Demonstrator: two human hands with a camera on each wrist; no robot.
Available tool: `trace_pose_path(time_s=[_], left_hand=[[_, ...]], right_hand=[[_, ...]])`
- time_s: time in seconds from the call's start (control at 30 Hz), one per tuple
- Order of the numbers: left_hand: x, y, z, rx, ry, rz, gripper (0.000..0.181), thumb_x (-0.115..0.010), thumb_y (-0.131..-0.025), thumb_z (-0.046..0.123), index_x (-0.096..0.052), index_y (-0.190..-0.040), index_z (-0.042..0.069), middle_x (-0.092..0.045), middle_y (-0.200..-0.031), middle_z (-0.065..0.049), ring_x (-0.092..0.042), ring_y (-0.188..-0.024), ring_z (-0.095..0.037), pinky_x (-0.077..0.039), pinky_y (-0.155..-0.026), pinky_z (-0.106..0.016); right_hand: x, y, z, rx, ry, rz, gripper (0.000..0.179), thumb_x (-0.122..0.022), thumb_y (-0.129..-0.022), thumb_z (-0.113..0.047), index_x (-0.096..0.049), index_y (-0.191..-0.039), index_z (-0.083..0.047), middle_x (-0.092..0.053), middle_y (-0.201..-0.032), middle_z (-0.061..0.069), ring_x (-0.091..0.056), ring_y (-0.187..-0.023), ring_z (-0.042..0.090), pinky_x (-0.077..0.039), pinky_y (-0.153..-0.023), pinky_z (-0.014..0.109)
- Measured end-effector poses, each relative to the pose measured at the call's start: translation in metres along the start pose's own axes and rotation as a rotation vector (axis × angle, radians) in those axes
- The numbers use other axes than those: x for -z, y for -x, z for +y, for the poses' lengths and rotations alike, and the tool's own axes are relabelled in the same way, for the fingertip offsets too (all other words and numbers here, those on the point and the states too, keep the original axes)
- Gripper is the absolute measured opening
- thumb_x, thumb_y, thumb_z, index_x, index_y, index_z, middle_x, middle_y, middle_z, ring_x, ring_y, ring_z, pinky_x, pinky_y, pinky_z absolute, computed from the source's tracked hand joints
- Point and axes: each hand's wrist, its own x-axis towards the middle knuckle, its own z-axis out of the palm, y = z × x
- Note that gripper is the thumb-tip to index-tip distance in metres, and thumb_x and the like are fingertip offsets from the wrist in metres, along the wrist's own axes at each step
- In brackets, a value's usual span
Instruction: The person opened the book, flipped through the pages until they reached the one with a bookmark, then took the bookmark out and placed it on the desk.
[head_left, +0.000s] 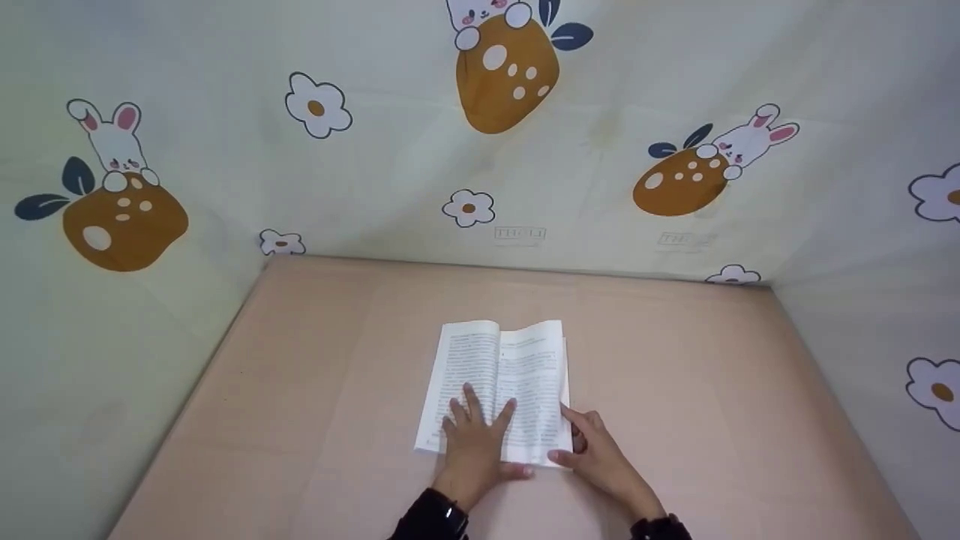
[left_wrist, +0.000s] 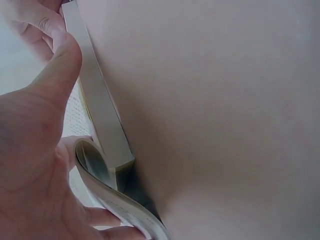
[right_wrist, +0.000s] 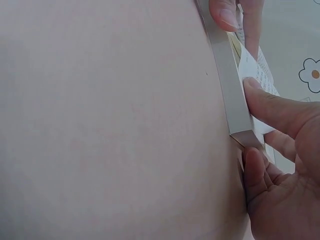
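An opened paperback book (head_left: 534,375) with printed pages lies on the table in the head view. Across its lower middle my left hand (head_left: 474,439) is spread flat, fingers on the left page and index finger over the right page, thumb at the bottom edge. My right hand (head_left: 600,454) pinches a page at the lower right edge, thumb on top, lower fingers curled against the side. The right wrist view shows the thick block of pages (right_wrist: 227,85) beside the right hand's thumb. In the left wrist view, the book's left part (left_wrist: 120,202) curves up near the fingers.
The book rests on a pinkish-beige tabletop (head_left: 337,360). Pale fabric walls (head_left: 382,172), printed with rabbits, orange fruits and flowers, rise at the back and on both sides. Dark bands (head_left: 431,517) circle the wrists.
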Motion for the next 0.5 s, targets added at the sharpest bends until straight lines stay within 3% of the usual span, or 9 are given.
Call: trace_pose_path(time_s=[0.3,0.5], left_hand=[[-0.0001,0.0007,0.0005,-0.008,-0.039,0.024,0.106,-0.06,-0.052,0.08,-0.04,-0.141,0.028,-0.032,-0.138,-0.039,-0.042,-0.118,-0.056,-0.044,-0.091,-0.059],[0.0028,0.0008,-0.0003,-0.012,-0.026,0.03,0.103,-0.06,-0.055,0.078,-0.041,-0.141,0.023,-0.035,-0.136,-0.039,-0.044,-0.117,-0.055,-0.046,-0.089,-0.056]], right_hand=[[0.002,0.0007,0.0,-0.025,0.007,-0.014,0.048,-0.061,-0.089,-0.026,-0.051,-0.131,-0.005,-0.038,-0.096,0.007,-0.039,-0.076,0.013,-0.034,-0.061,0.017],[-0.0017,0.0006,-0.0021,-0.069,0.074,0.019,0.047,-0.052,-0.087,-0.003,-0.047,-0.134,-0.002,-0.041,-0.097,0.007,-0.04,-0.08,0.016,-0.036,-0.063,0.019]])
